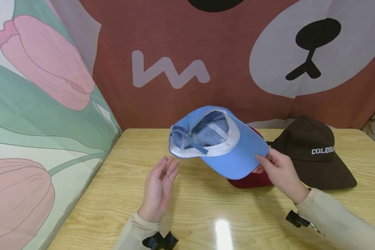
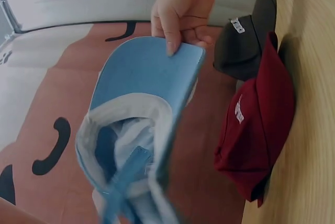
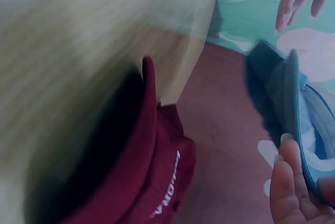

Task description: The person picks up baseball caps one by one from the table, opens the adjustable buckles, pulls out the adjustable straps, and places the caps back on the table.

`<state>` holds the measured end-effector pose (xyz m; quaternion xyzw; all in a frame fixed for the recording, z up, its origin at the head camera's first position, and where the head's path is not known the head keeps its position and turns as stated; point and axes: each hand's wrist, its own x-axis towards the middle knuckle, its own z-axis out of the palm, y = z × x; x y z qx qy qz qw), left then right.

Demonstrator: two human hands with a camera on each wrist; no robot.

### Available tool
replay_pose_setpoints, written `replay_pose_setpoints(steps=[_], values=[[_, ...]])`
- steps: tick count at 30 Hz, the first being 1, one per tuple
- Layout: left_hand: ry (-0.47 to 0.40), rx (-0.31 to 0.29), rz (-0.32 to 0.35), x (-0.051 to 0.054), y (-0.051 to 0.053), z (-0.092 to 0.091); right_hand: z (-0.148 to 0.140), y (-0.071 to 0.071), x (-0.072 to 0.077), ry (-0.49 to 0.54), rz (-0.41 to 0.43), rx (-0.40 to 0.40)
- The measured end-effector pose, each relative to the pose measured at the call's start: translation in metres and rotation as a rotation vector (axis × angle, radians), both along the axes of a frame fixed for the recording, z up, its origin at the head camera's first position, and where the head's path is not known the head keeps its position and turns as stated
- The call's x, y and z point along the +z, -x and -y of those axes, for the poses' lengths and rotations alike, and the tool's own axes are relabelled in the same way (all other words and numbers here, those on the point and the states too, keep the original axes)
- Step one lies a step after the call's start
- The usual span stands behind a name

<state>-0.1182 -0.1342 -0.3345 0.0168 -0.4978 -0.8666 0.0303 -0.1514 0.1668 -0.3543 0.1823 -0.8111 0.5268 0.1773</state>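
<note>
A light blue baseball cap is held in the air, tilted so its white-banded inside and back strap show. My right hand pinches the edge of its brim between thumb and fingers; the left wrist view shows this grip on the blue cap too. Below the cap's back end, my left hand is raised with relaxed fingers and holds nothing. Partly hidden behind the blue cap, a dark red cap lies on the table; its white lettering shows on the red cap in the right wrist view.
To the right of the red cap sits a dark brown cap with white lettering, brim toward the front right. The wooden table ends at a brown cloth with a bear print behind, and a tulip-print cloth on the left.
</note>
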Motion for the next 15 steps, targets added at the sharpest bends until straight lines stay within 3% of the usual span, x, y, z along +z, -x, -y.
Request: replay_pose_setpoints(steps=[4, 9, 15], values=[[-0.009, 0.014, -0.012, -0.001, -0.001, 0.005, 0.007, 0.006, 0.002, -0.130, -0.166, -0.058], [0.026, 0.021, -0.021, -0.001, -0.002, 0.007, 0.017, 0.014, 0.005, -0.371, -0.477, -0.061], [0.056, 0.111, -0.024, 0.000, -0.002, 0.005, 0.036, 0.015, 0.009, -0.572, -0.765, -0.035]])
